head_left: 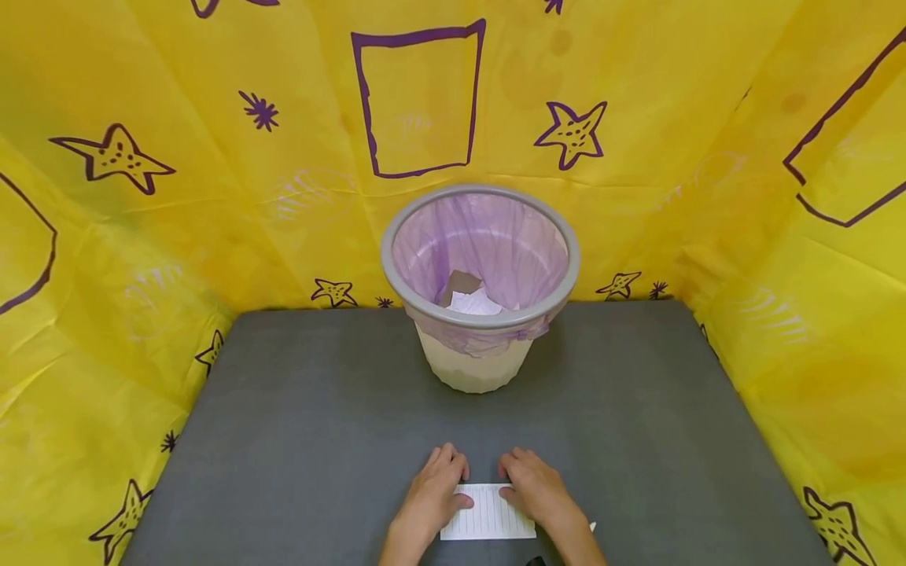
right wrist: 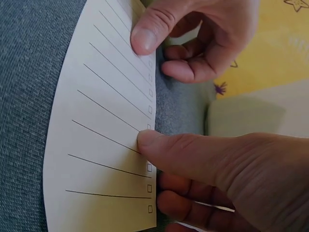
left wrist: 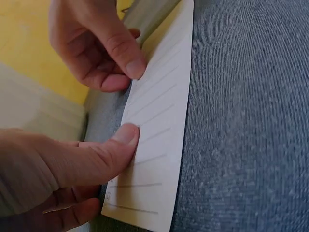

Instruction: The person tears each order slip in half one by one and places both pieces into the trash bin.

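A white checklist sheet [head_left: 488, 515] with ruled lines lies crosswise on the grey surface, in front of the bin. In the right wrist view, a row of small printed boxes runs along the far edge of the sheet [right wrist: 111, 121]. My left hand [head_left: 433, 489] pinches that edge toward its left side, thumb on top and fingers behind. Toward the right side, my right hand [head_left: 535, 489] pinches the same edge in a like way. Both thumbs show on the paper [left wrist: 154, 121] in the left wrist view, a short gap between them.
A round bin [head_left: 470, 365] with a grey rim and purple liner stands behind the hands. Inside it are crumpled white paper [head_left: 476, 302] and a brown piece [head_left: 460, 284]. Yellow patterned cloth [head_left: 297, 157] encloses the back and sides. A black object [head_left: 535, 561] shows at the bottom edge.
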`<state>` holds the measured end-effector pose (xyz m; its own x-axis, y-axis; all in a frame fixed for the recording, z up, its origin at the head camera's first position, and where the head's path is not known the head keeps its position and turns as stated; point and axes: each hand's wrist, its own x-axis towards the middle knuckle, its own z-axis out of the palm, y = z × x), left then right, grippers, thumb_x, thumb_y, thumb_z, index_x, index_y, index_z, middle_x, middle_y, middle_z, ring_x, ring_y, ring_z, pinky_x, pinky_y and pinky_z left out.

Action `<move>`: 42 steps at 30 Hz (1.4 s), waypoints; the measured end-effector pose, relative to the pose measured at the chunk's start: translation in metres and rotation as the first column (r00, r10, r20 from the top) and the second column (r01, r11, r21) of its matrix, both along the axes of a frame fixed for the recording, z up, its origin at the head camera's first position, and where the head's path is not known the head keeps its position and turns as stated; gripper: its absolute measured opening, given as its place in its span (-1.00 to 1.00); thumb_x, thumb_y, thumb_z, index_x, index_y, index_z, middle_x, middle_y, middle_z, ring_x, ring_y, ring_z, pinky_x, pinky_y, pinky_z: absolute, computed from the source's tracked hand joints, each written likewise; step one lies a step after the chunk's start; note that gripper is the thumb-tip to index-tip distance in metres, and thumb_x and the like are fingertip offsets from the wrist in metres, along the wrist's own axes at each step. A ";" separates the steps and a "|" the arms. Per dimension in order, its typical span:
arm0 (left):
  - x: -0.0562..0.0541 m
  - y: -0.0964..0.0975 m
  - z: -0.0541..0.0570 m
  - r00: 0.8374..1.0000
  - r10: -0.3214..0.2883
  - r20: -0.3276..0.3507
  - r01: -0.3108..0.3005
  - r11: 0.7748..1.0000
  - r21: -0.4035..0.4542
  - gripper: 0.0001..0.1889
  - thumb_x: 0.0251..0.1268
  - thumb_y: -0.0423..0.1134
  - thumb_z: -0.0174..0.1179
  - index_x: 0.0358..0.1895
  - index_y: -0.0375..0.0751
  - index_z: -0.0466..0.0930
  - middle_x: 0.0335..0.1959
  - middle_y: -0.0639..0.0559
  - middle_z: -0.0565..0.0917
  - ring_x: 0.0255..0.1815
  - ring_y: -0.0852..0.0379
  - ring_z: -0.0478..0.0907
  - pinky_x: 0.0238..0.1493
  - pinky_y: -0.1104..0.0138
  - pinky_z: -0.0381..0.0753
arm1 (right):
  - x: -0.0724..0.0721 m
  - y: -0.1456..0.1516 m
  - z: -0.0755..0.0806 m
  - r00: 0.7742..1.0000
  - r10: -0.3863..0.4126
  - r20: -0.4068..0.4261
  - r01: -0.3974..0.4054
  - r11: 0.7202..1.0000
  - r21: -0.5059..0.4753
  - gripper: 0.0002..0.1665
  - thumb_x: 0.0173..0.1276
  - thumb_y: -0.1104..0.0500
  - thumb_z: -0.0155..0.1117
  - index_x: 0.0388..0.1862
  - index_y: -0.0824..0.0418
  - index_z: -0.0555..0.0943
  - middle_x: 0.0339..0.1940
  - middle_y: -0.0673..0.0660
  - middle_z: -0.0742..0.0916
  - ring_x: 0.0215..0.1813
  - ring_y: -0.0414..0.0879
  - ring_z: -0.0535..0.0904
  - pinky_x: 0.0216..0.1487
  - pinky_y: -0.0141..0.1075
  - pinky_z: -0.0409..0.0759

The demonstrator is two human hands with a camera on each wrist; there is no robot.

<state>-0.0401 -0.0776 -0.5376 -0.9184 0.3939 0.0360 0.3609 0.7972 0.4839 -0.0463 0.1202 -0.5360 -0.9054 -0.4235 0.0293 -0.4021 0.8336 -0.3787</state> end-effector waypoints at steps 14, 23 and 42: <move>-0.004 0.001 0.003 0.999 -0.030 -0.024 0.029 0.999 -0.030 -0.65 -0.14 -0.26 0.53 -0.32 -0.09 0.51 -0.36 0.17 0.46 -0.27 0.17 0.42 -0.25 0.34 0.51 | -0.001 -0.003 0.004 0.999 -0.006 0.050 0.006 1.000 -0.009 -0.73 -0.08 0.29 0.46 -0.63 0.07 0.49 -0.54 -0.09 0.48 -0.41 -0.15 0.40 -0.50 -0.38 0.32; -0.002 -0.001 0.003 0.997 -0.070 -0.029 0.069 0.997 -0.029 -0.67 -0.06 -0.26 0.48 -0.19 0.01 0.60 -0.33 0.21 0.42 -0.25 0.25 0.34 -0.19 0.39 0.47 | 0.000 -0.006 -0.001 0.999 0.048 -0.015 -0.047 0.999 0.004 -0.76 -0.17 0.30 0.39 -0.72 0.06 0.49 -0.58 -0.10 0.47 -0.44 -0.15 0.42 -0.52 -0.41 0.33; -0.004 0.000 0.004 0.994 -0.101 -0.032 0.100 0.993 -0.057 -0.66 -0.01 -0.24 0.45 -0.11 0.02 0.60 -0.28 0.21 0.48 -0.20 0.23 0.42 -0.16 0.39 0.50 | -0.009 0.005 -0.002 0.967 0.191 0.169 -0.143 0.954 -0.263 -0.78 0.03 0.39 0.34 -0.37 0.17 0.55 -0.57 -0.12 0.54 -0.52 -0.43 0.32 -0.49 -0.53 0.33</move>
<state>-0.0441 -0.0778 -0.5333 -0.8727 0.4864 0.0426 0.4562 0.7813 0.4260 -0.0557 0.1255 -0.5377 -0.8213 -0.5704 -0.0137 -0.4277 0.6313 -0.6469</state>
